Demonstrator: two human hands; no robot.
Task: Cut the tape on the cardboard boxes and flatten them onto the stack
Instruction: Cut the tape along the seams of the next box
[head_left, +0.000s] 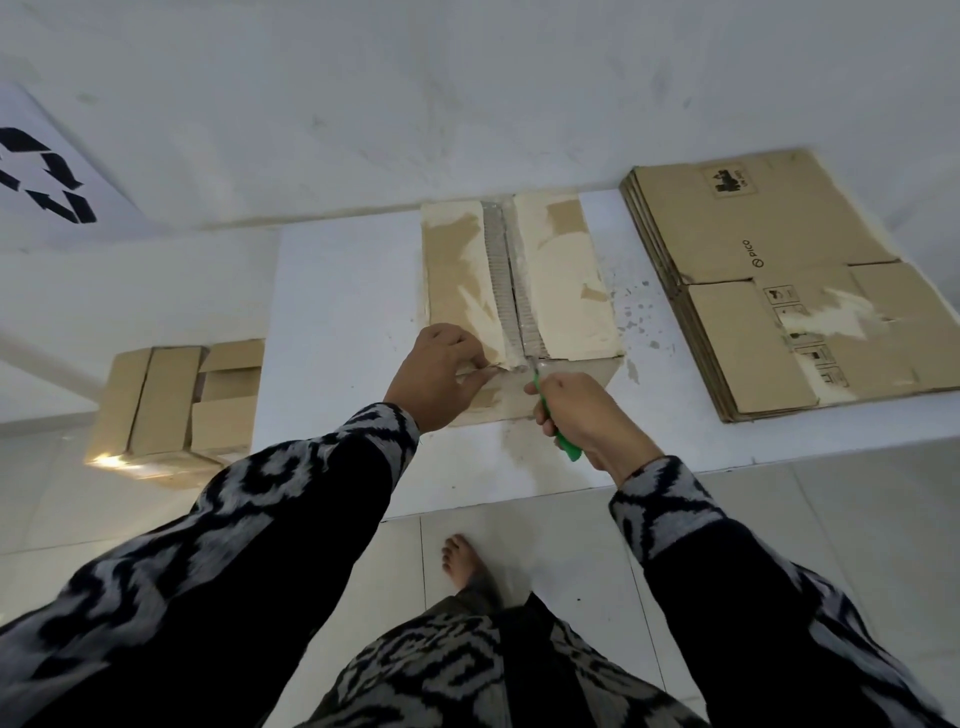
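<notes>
Three lots of cardboard lie around a white platform (337, 312) that fills the middle of the view: the flattened stack (779, 280) at two o'clock, a taped box (519, 291) at the centre, and another box (176, 400) on the floor at nine o'clock. The centre box looks light and stiff, its skin torn pale where old tape has peeled, so it will likely slide under a pull unless pinned. Along its top seam runs a strip of clear tape (506, 291), slick and probably stretchy. The left hand (436, 376) lies on the near edge at seven o'clock of the box, fingers pressing by the seam. The right hand (582, 415), close beside it, is curled tight round a green-handled cutter (563, 444), whose blade meets the tape's near end. Best hold, I judge, is a flat palm beside the seam, clear of the blade.
</notes>
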